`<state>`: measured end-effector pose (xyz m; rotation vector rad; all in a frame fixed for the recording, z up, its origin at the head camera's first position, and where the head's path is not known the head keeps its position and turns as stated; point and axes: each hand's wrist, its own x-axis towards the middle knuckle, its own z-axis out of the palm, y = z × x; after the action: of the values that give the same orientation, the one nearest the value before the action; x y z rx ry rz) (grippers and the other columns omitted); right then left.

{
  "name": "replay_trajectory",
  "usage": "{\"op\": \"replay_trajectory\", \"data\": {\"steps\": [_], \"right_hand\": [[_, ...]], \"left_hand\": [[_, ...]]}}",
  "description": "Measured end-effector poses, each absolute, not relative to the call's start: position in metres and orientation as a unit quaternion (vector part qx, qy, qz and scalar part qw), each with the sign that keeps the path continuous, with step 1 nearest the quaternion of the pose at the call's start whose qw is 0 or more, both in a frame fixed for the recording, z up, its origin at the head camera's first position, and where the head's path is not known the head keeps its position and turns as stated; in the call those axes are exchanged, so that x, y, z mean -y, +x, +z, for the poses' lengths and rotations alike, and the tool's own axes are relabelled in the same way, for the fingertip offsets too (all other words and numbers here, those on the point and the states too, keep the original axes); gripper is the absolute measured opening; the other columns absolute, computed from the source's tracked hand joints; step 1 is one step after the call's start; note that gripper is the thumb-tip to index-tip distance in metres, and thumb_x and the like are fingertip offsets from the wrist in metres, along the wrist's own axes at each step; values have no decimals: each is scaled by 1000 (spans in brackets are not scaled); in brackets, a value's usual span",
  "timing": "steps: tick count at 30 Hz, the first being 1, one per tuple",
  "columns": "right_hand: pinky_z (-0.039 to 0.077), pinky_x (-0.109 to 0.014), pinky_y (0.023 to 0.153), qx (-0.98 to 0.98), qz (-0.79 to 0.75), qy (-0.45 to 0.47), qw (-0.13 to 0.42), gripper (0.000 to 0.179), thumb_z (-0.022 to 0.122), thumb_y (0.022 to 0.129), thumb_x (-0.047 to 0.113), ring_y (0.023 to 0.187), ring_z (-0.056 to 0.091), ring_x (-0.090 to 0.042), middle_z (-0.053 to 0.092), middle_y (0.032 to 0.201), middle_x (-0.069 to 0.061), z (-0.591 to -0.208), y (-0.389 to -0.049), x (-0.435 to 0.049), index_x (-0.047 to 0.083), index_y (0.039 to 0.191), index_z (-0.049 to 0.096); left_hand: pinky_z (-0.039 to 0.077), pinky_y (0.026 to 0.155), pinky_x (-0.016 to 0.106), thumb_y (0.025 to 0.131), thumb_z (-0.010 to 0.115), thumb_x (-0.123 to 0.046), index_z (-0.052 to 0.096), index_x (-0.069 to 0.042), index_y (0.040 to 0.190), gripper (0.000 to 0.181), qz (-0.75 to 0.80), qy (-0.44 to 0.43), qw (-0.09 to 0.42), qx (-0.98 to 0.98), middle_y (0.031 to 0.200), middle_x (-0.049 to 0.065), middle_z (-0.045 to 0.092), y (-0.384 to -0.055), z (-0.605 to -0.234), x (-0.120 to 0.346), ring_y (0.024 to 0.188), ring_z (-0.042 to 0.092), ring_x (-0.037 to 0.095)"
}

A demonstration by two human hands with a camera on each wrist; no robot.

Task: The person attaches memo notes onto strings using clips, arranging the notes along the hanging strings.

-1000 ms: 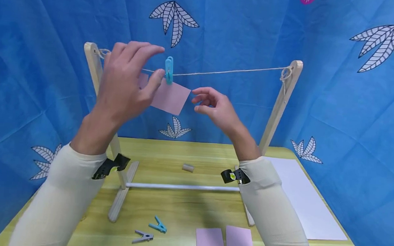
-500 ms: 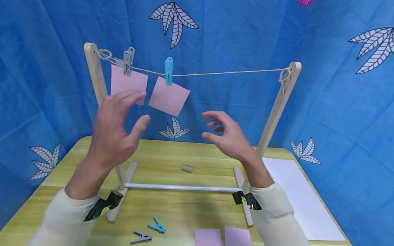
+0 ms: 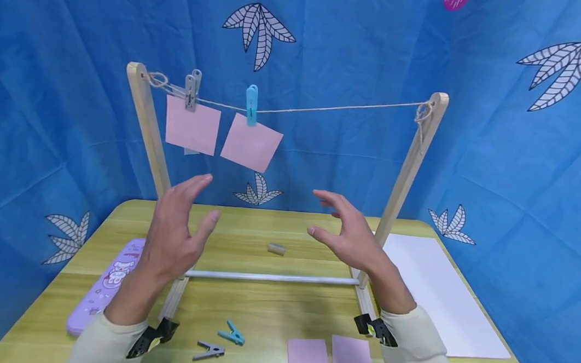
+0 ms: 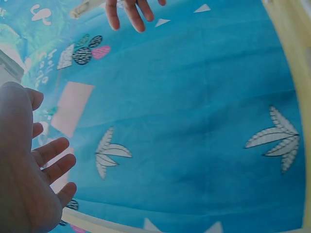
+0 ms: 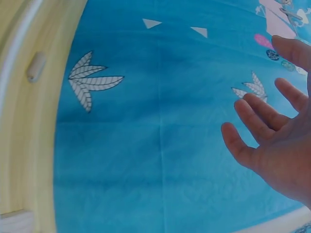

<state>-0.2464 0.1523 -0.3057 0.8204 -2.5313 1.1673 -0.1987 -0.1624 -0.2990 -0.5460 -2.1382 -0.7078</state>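
Note:
Two pink paper squares hang from a string (image 3: 324,107) tied between two wooden posts. A grey clothespin (image 3: 190,93) clips the left square (image 3: 192,127); a light blue clothespin (image 3: 252,105) clips the right square (image 3: 252,144), which hangs tilted. Below the left square my left hand (image 3: 174,230) is in the air, fingers loosely bent and holding nothing. My right hand (image 3: 349,231) hovers inside the right post, also holding nothing; its spread fingers show in the right wrist view. On the table lie a blue clothespin (image 3: 232,332), a grey clothespin (image 3: 209,351) and two pink squares (image 3: 309,359).
A purple case (image 3: 104,289) lies at the left, partly behind my left arm. A white sheet (image 3: 442,299) covers the table's right side. A white bar (image 3: 273,277) joins the feet of the frame, and a small grey-brown cylinder (image 3: 276,249) lies behind it.
Both hands have come down and away from the hanging paper, the right one also moving rightward. The left square with its grey clothespin and the purple case are now uncovered.

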Motion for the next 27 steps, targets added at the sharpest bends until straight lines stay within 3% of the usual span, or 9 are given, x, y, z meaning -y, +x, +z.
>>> {"op": "replay_trajectory", "data": {"steps": [12, 20, 27], "right_hand": [[41, -54, 102, 873, 406, 254, 96, 68, 72, 86, 28, 130, 48, -26, 46, 146, -6, -349, -230, -174, 20, 146, 39], [40, -55, 104, 878, 413, 231, 73, 69, 73, 85, 27, 129, 47, -27, 45, 145, -1, -376, -223, -189, 24, 145, 39], [39, -56, 103, 882, 415, 219, 46, 71, 75, 84, 27, 129, 48, -27, 46, 145, -2, -398, -214, -195, 22, 145, 39]], "left_hand": [[33, 101, 58, 90, 60, -17, 43, -15, 145, 57, -301, -202, 348, 864, 141, 14, 51, -194, -350, 169, 127, 48, 35], [34, 100, 57, 91, 61, -18, 45, -13, 143, 55, -300, -187, 322, 878, 139, 15, 53, -190, -377, 172, 125, 49, 36], [32, 102, 61, 96, 58, -26, 42, -17, 145, 53, -306, -144, 248, 908, 144, 11, 49, -183, -400, 179, 130, 45, 34]]}}
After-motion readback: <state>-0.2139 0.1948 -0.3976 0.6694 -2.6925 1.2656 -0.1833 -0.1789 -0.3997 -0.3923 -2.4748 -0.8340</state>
